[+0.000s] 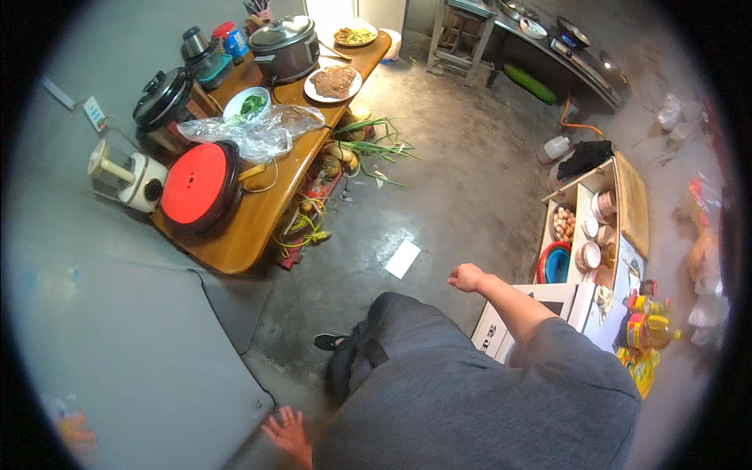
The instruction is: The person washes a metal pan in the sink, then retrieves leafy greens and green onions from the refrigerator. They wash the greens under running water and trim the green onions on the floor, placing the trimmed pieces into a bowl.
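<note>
My left hand (286, 433), low in the view, has its fingers spread and nothing in it. It is beside the edge of a large pale grey panel (135, 352), perhaps an appliance's side; I cannot tell whether they touch. My right hand (467, 277) is held out in front of my body, its fingers curled in and no object visible in it. Below and ahead of it, a white rectangular sheet (403, 259) lies on the concrete floor (435, 194). Right of that hand is an open white cabinet door (526, 311) bearing writing.
On the wooden table (258, 235) are a red-topped round appliance (197, 182), a lidded electric pot (286, 50), a plate of meat (333, 81) and a plastic bag (258, 132). Green onions (376, 147) stick out below. Cabinet shelves hold eggs (564, 223) and bowls (589, 255). A burner (570, 44) is lit.
</note>
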Motion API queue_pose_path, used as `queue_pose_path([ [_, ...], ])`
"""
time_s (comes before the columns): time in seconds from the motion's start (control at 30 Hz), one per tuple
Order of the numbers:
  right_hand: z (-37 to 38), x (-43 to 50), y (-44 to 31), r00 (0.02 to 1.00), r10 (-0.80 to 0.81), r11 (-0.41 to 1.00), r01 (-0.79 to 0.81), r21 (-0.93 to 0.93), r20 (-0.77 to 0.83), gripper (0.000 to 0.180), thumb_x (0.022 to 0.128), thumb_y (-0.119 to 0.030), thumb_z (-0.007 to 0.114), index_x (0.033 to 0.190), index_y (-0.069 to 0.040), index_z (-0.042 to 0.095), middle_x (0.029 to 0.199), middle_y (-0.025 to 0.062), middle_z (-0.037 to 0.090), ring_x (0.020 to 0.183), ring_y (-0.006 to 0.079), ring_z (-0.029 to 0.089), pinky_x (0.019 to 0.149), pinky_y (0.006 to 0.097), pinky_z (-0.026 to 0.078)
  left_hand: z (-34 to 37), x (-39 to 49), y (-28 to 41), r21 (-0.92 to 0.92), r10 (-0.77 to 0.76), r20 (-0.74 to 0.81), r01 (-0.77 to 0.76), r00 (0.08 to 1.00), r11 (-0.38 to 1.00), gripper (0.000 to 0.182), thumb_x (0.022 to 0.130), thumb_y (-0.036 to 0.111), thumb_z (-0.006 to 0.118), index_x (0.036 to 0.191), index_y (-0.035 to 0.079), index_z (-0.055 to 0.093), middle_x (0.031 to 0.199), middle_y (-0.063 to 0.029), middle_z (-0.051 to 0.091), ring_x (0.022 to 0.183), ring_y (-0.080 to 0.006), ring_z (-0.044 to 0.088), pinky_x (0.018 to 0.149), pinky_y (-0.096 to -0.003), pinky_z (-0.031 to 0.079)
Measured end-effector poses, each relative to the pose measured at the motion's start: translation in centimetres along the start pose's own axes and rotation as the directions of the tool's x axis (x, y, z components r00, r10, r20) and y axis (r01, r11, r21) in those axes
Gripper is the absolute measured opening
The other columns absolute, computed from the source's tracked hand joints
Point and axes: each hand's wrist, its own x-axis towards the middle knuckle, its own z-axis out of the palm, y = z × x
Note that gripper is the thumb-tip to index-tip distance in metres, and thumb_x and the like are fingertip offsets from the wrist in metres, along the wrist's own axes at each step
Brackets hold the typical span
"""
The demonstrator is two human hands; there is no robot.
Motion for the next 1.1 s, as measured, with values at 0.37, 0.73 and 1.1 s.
queue_pose_path([
  [0.37,-4.2,2.0,-16.1,0.808,-0.544,0.792,0.583,0.180,-0.225,0.036,0.091,-0.035,0.057,0.112,-0.006,0.065,0.105,0.0183,0.068,0.101,0.0367,0.063,0.089,0.0435,0.049,7.8,-8.2,-7.0,0.598,0.458,0.421,-0.620,0.782,0.509,0.060,0.077,0.006,0.065,0.130,-0.006,0.038,0.130,-0.0212,0.046,0.119,-0.0311,0.047,0.103,-0.0432,0.036],
  [0.73,-6.9,0.1,-30.4,0.596,-0.796,0.570,0.797,0.198,-0.107,0.091,0.068,-0.019,0.085,0.143,-0.009,0.033,0.139,0.0187,0.043,0.122,0.0339,0.048,0.098,0.0441,0.045,12.9,-6.1,-8.9,0.580,0.421,0.584,-0.719,0.694,0.383,0.068,0.080,0.007,0.064,0.142,0.006,0.038,0.134,-0.0197,0.049,0.110,-0.0297,0.058,0.092,-0.0384,0.048],
  [1.1,-10.5,5.5,-33.9,0.751,-0.602,0.485,0.615,0.621,-0.273,0.061,0.072,0.004,0.068,0.129,0.001,0.045,0.121,0.0112,0.054,0.110,0.0255,0.053,0.094,0.0355,0.045,15.9,5.8,2.1,0.611,0.494,0.373,-0.608,0.786,0.507,0.050,0.080,0.011,0.068,0.126,0.001,0.052,0.106,-0.0138,0.061,0.086,-0.0203,0.062,0.082,-0.0349,0.051],
])
